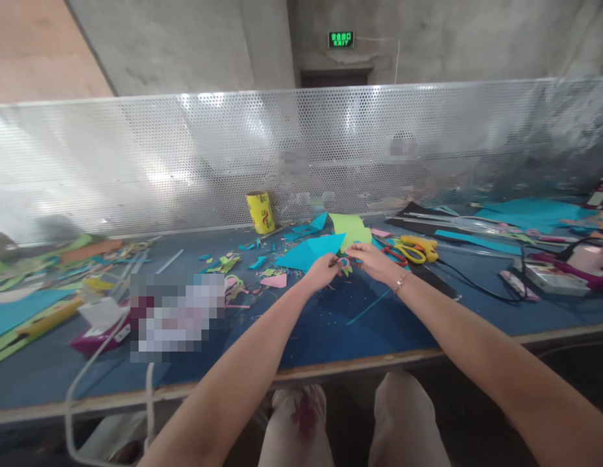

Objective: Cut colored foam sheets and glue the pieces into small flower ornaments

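Note:
Over the middle of the blue table, my left hand (323,271) and my right hand (372,261) nearly meet. Between their fingertips is a small curled strip of paper (345,263), with pink and blue tones; its exact form is too small to make out. The fingers of both hands are closed in a pinch on it. Just behind them lie a blue paper sheet (308,251) and a light green paper (348,229). Yellow-handled scissors (411,252) rest to the right of my right hand, close to a yellow glue gun (428,246) with a black cord.
Paper scraps (274,280) litter the table left of my hands. A yellow roll (261,213) stands by the perforated metal screen (208,162). Clear sticks and black sheets (418,224) lie at right. A purple device (99,337) with a white cable sits at left.

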Action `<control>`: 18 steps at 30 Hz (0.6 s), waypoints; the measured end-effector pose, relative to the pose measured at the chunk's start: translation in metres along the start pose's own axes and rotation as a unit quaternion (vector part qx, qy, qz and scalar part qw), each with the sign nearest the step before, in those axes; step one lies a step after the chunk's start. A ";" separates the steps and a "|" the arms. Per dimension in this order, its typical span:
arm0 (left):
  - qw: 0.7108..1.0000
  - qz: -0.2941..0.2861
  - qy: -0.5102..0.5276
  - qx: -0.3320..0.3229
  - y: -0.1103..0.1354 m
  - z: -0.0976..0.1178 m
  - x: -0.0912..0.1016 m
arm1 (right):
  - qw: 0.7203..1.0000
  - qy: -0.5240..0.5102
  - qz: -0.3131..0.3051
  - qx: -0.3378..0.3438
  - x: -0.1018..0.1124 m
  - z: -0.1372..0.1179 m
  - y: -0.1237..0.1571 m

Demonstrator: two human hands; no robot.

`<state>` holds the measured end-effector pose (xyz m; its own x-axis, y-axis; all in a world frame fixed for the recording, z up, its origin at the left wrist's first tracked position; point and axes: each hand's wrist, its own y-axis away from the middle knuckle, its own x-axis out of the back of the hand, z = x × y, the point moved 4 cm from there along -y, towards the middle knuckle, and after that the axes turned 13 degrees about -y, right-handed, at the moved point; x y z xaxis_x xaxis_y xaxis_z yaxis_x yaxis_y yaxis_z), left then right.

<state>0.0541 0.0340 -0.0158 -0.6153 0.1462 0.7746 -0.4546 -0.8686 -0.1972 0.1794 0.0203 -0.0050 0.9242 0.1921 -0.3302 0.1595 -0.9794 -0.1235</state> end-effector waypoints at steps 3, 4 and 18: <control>1.000 0.007 0.010 -0.011 0.000 0.001 0.001 | 0.999 -0.041 -0.001 -0.012 0.000 0.001 -0.001; 1.000 0.009 0.014 -0.017 0.000 0.002 0.001 | 0.998 -0.053 -0.003 -0.015 0.000 0.002 -0.001; 0.998 0.008 0.045 -0.031 0.001 0.005 0.001 | 0.996 -0.085 -0.005 -0.028 -0.005 0.001 0.000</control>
<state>0.0564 0.0313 -0.0122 -0.6770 0.1764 0.7145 -0.4814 -0.8405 -0.2485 0.1748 0.0192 -0.0044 0.8515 0.2044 -0.4830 0.1918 -0.9785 -0.0759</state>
